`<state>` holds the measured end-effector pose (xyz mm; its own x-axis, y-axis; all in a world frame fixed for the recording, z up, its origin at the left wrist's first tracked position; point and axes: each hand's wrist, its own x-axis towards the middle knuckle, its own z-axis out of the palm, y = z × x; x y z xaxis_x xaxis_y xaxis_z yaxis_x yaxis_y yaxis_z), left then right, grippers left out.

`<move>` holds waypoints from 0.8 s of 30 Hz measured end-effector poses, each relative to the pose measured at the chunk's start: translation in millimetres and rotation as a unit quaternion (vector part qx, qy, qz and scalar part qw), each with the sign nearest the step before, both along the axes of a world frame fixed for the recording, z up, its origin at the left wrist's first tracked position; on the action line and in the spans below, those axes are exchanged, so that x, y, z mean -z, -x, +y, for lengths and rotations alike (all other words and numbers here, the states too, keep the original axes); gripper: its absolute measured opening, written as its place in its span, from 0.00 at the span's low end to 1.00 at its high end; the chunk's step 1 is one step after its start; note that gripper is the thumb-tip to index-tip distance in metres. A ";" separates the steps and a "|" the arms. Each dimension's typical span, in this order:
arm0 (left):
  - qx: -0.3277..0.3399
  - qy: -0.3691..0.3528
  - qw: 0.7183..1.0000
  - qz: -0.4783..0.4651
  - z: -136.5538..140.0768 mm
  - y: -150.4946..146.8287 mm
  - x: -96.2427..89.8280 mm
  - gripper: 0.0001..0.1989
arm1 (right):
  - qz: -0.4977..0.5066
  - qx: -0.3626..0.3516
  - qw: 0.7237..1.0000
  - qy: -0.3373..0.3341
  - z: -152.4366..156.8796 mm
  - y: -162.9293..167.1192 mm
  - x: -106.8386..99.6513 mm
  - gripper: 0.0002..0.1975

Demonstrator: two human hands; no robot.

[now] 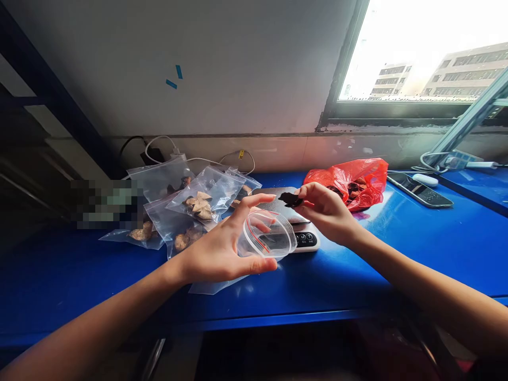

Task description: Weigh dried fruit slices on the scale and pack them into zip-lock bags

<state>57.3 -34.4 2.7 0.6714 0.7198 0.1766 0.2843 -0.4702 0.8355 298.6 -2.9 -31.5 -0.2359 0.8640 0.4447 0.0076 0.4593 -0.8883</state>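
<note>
A long blue bench (436, 248) runs under a grey wall and a bright window. Toward its back left edge lies a heap of filled clear zip bags (190, 206), each holding pale or brown pieces. Near the back edge, right of centre, sits a crumpled red plastic bag (353, 180) with dark pieces showing in its mouth. A phone (419, 189) lies flat farther toward the right end. A small kitchen scale (299, 227) stands in the middle of the bench, just behind the hands. The left hand (216, 248) holds an open clear zip bag (270, 235) above the bench's front-middle, thumb and fingers spread around its mouth, keeping it round. The right hand (325, 211) has its fingers pinched together on a dark dried piece (290, 199), held just above the bag's opening and over the scale.
</note>
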 end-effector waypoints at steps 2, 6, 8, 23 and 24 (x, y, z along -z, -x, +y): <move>0.003 0.001 1.000 -0.001 -0.1 -0.7 0.1 0.43 | 0.035 -0.007 0.999 0.011 -6.4 0.0 -3.6 0.11; 0.004 0.007 1.000 0.002 -0.1 -2.6 0.9 0.43 | 0.061 -0.027 0.997 0.035 -17.4 1.3 -7.4 0.13; 0.004 0.007 1.000 0.005 0.2 -3.0 1.8 0.43 | 0.067 -0.037 0.997 0.033 -21.1 2.6 -8.4 0.12; -0.015 -0.025 0.998 0.047 -1.2 -4.2 3.8 0.46 | -0.029 -0.042 0.990 -0.132 -48.7 5.0 -14.5 0.05; -0.014 -0.029 0.998 0.047 -1.2 -4.5 3.7 0.46 | -0.059 -0.042 0.984 -0.164 -51.1 6.4 -14.3 0.07</move>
